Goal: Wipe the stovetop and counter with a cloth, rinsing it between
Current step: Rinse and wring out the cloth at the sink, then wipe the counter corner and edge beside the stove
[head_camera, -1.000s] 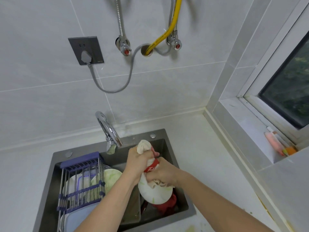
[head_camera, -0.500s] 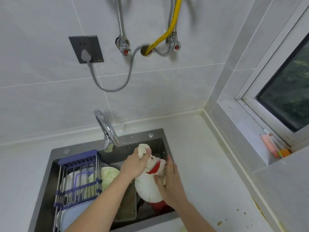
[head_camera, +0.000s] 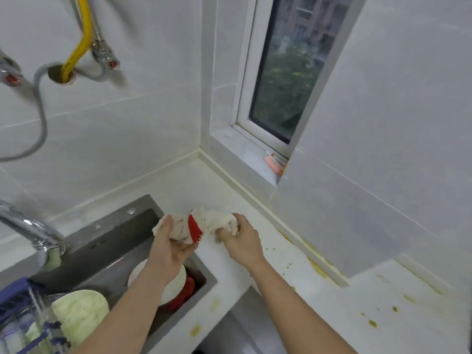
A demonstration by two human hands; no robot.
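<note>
Cloth [head_camera: 204, 224]: off-white w/ a red patch, bunched + twisted into a short rope, held in the air over the right rim of the sink [head_camera: 143, 254] / left edge of the counter [head_camera: 319, 297]. Not touching either surface as far as visible.

Grip: L hand [head_camera: 168, 245] curled round the left end, thumb up along the fabric, a tuft sticking out past the fingers. R hand [head_camera: 238, 237] clenched round the right end, knuckles up. Both closed tight on fabric, nothing spread.

Axis: cloth's long axis runs approx. left-right between the two fists, slightly tilted up toward the middle. Looks like wringing, or just past it (judgement).

Key relation: dirty stretch of counter lies to the right + nearer the person than the cloth. Yellow-green spots [head_camera: 373, 323] and a yellow smear along the wall joint [head_camera: 316, 268]. R hand is the nearer one to that area; L hand sits over the basin. So next move likely = R hand takes the cloth, swings right/down onto the counter. Cloth would need unbunching first for decent contact.

Surroundings: chrome faucet [head_camera: 33, 238] at left, no water stream visible. In the sink: white plate [head_camera: 176, 284] over something red, a pale green cabbage-like item [head_camera: 81, 310], blue-trimmed wire rack [head_camera: 23, 318] at lower left. Window [head_camera: 288, 80] w/ sill behind the counter; small pink item [head_camera: 272, 164] on sill. Yellow hose [head_camera: 79, 44] + valves on tiled wall. Stovetop not in view.

Risk: drips on counter if not wrung enough.
</note>
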